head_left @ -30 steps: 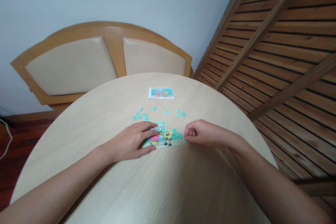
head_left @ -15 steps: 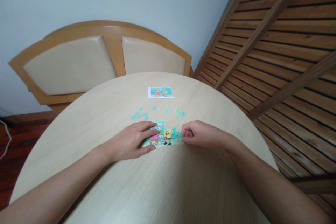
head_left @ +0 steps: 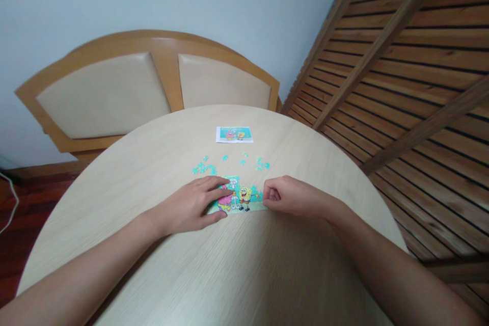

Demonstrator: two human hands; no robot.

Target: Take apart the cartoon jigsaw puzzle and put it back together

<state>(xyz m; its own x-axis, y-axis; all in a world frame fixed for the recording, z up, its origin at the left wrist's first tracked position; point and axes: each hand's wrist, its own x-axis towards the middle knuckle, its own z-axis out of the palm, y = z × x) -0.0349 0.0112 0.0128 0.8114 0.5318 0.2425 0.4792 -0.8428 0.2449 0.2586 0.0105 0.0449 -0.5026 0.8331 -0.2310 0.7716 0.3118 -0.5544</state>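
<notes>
A partly assembled cartoon jigsaw puzzle lies on the table, with a yellow, a white and a pink figure on it. My left hand rests flat over its left side, fingers stretched and slightly apart, covering part of the pink figure. At the right edge of the puzzle, my right hand is closed with its fingers curled. Whatever its fingertips hold is hidden. Loose turquoise puzzle pieces lie beyond my left hand, and more loose pieces lie beyond the puzzle on the right.
A picture card showing the same figures lies farther back on the round wooden table. Behind the table stands a wooden headboard with cream padded panels. Wooden slats rise at the right. A white cable hangs at the far left.
Both hands keep nearly the same place and pose. The whole view shifts very slightly; no piece has visibly moved.
</notes>
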